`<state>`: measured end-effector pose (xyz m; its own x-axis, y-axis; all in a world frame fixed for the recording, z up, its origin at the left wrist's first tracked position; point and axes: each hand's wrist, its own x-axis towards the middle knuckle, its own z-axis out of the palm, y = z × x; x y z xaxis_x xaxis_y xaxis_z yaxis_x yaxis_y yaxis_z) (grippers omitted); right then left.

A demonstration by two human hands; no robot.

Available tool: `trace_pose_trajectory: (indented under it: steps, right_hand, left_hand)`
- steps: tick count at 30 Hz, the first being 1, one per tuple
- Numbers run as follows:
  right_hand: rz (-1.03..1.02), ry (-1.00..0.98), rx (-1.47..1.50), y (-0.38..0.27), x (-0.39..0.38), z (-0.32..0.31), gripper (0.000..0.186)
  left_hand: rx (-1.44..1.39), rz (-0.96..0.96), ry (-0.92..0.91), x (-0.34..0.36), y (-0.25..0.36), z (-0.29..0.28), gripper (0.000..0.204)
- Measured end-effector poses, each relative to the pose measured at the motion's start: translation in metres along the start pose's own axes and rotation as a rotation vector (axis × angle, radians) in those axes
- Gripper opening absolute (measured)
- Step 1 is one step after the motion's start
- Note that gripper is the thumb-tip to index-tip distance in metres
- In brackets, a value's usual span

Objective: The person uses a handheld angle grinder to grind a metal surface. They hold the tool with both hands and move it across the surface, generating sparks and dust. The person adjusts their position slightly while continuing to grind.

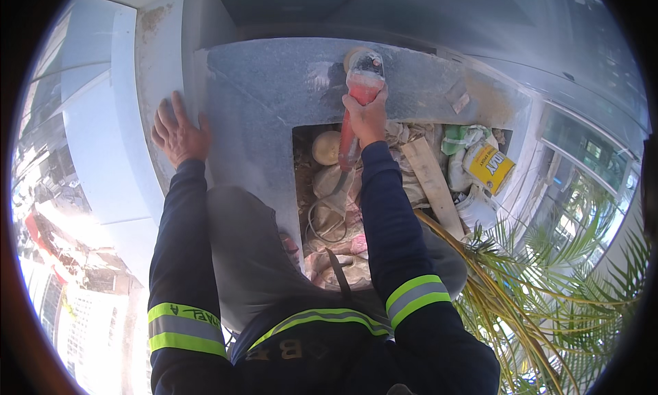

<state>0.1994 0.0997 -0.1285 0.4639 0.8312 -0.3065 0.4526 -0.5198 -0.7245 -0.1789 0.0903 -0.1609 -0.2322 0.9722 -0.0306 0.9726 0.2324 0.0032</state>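
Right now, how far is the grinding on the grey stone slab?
Done: the slab already has a rectangular opening, with bags and rubble showing through.
In hand: the right hand holds the red angle grinder on the inner edge, where pale dust lies; the left hand rests flat on the slab's left edge.
Left: cannot be judged.

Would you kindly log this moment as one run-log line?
left hand: flat on stone slab edge | right hand: gripping red angle grinder, disc end at slab | below opening: rubble bags, plank
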Motion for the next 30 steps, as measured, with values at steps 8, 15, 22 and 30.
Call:
trace_pose_trajectory:
  steps: [8,15,22,30]
  right_hand:
    - [-0.007,-0.164,-0.035,-0.018,-0.032,0.028,0.107]
    - [-0.041,-0.265,-0.015,-0.035,-0.052,0.048,0.107]
    - [-0.011,-0.153,-0.007,-0.008,-0.034,0.021,0.109]
    - [0.021,-0.063,0.040,0.013,-0.017,-0.002,0.107]
  left_hand:
    - [0.008,-0.006,-0.006,-0.001,0.000,0.002,0.083]
    - [-0.007,-0.010,-0.013,0.000,-0.002,0.002,0.083]
    - [0.006,-0.018,-0.028,-0.001,0.002,-0.001,0.083]
    - [-0.005,-0.011,-0.023,0.001,-0.001,0.000,0.084]
